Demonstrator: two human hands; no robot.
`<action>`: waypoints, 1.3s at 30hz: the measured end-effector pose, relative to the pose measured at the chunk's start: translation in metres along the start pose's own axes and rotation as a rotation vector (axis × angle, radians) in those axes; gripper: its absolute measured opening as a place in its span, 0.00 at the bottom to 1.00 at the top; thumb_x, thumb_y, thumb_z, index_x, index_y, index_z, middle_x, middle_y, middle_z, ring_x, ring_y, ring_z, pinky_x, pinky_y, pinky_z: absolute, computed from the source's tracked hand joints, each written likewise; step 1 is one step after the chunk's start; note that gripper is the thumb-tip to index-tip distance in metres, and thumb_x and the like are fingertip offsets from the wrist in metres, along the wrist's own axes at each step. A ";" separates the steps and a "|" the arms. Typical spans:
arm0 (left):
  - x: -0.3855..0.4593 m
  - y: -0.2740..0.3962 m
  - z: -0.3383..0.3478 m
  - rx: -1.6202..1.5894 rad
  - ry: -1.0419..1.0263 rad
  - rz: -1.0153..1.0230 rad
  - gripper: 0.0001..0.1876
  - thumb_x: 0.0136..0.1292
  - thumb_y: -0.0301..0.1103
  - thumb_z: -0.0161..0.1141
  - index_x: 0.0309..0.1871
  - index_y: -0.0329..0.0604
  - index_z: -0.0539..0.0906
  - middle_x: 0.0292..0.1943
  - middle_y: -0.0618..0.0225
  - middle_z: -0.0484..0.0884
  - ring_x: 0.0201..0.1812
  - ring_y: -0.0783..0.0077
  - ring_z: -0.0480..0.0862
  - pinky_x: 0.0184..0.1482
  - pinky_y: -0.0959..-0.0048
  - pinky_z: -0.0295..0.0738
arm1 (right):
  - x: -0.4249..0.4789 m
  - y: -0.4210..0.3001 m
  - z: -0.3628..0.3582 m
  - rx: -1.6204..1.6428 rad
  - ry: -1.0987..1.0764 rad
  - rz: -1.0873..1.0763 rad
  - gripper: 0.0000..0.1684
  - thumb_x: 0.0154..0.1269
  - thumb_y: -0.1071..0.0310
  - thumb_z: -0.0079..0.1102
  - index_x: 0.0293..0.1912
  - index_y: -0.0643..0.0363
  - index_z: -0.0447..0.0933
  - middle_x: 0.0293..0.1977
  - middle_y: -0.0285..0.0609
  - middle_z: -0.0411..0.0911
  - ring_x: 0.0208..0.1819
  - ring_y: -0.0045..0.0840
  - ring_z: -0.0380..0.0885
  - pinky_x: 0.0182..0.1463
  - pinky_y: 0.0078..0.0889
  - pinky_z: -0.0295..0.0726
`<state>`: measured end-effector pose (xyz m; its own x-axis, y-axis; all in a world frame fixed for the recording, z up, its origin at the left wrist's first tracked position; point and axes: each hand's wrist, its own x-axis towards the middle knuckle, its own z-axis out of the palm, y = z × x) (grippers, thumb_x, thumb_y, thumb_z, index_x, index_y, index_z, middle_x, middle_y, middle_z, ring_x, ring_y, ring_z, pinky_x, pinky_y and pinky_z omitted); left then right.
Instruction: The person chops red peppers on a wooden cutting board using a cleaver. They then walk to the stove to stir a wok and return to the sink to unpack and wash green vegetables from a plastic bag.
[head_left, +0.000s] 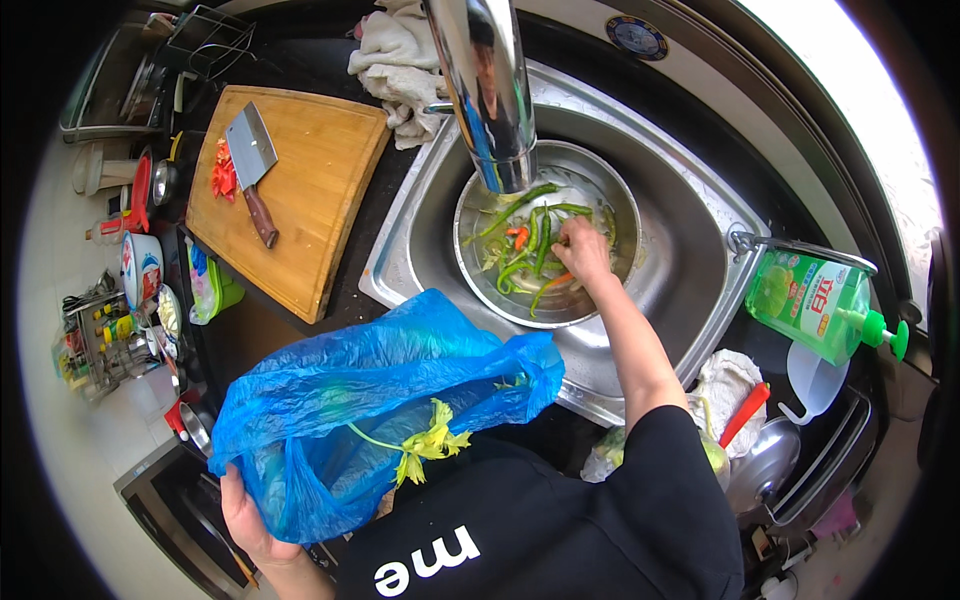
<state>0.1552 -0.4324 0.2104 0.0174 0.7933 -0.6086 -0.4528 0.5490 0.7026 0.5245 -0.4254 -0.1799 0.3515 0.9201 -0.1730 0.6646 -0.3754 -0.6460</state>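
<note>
My left hand (251, 517) holds a blue plastic bag (360, 375) from below at its near left end. A leafy celery sprig (427, 444) pokes out of the bag's opening. Inside the stainless steel sink (671, 202), a round metal basin (635, 232) holds water with several long green chili peppers (544, 244) and some orange-red ones (517, 238). My right hand (583, 251) reaches into the basin among the peppers with its fingers bent together. Whether the fingers pinch anything is hidden.
A chrome faucet (487, 97) overhangs the basin. On the left, a wooden cutting board (315, 172) bears a cleaver (253, 146) and chopped red pepper (223, 172). A green pump bottle (810, 300) is at the sink's right; a red-handled tool (746, 415) lies on a cloth (724, 382).
</note>
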 end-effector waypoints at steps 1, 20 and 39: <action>0.000 0.000 -0.001 -0.002 0.030 -0.007 0.24 0.71 0.44 0.44 0.62 0.37 0.67 0.59 0.52 0.73 0.56 0.52 0.75 0.59 0.49 0.69 | 0.003 0.001 0.007 -0.050 -0.044 0.003 0.11 0.46 0.68 0.64 0.31 0.60 0.74 0.42 0.49 0.75 0.38 0.47 0.77 0.43 0.47 0.76; 0.010 -0.001 -0.004 -0.034 0.140 -0.017 0.24 0.71 0.45 0.43 0.62 0.37 0.68 0.58 0.53 0.74 0.56 0.53 0.76 0.59 0.51 0.70 | 0.050 -0.065 0.062 0.022 -0.030 0.003 0.12 0.49 0.72 0.55 0.38 0.57 0.77 0.33 0.57 0.79 0.40 0.49 0.79 0.45 0.48 0.77; 0.016 0.000 -0.007 -0.020 0.272 0.001 0.26 0.71 0.49 0.43 0.64 0.39 0.65 0.60 0.54 0.72 0.57 0.51 0.75 0.61 0.49 0.68 | 0.103 -0.061 0.045 -0.191 -0.151 -0.094 0.13 0.50 0.62 0.64 0.35 0.57 0.78 0.44 0.49 0.74 0.43 0.43 0.78 0.46 0.45 0.78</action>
<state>0.1492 -0.4212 0.1984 -0.2217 0.6926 -0.6864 -0.4706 0.5405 0.6974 0.4903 -0.3031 -0.1921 0.1897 0.9527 -0.2375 0.8073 -0.2891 -0.5146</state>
